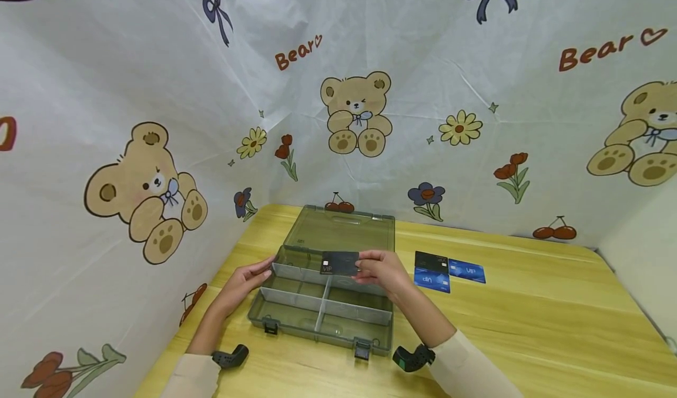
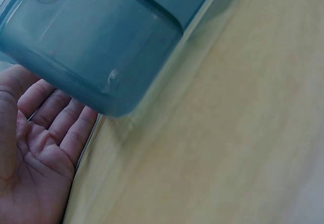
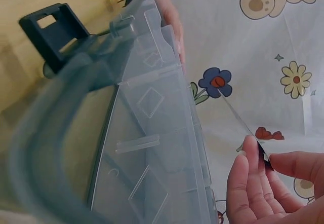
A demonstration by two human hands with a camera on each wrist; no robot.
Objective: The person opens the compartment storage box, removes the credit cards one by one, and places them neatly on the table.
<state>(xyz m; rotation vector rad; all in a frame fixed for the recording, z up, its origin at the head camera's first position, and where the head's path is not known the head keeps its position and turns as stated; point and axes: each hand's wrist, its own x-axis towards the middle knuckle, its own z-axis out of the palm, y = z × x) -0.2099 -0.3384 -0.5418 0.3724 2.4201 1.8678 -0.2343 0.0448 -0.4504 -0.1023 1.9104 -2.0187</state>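
My right hand (image 1: 383, 270) pinches a black VIP card (image 1: 337, 263) by its right end, holding it over the back part of the grey-green translucent divider box (image 1: 254, 315). In the right wrist view the card (image 3: 263, 158) shows nearly edge-on between thumb and fingers. My left hand (image 1: 244, 280) rests against the box's left side with its fingers extended. Seen from the left wrist, that palm (image 2: 40, 153) faces the camera and the fingertips meet the box wall (image 2: 101, 89). The box's lid (image 1: 344, 230) lies opened back, and pale dividers (image 1: 359, 313) split the inside into compartments.
Right of the box lie a black card (image 1: 431, 262) and two blue VIP cards, one below it (image 1: 432, 280) and one beside it (image 1: 467, 270). Black latches (image 1: 362, 349) stick out at the box's front. A bear-print sheet (image 1: 402, 180) hangs behind and left of the wooden table (image 1: 529, 321).
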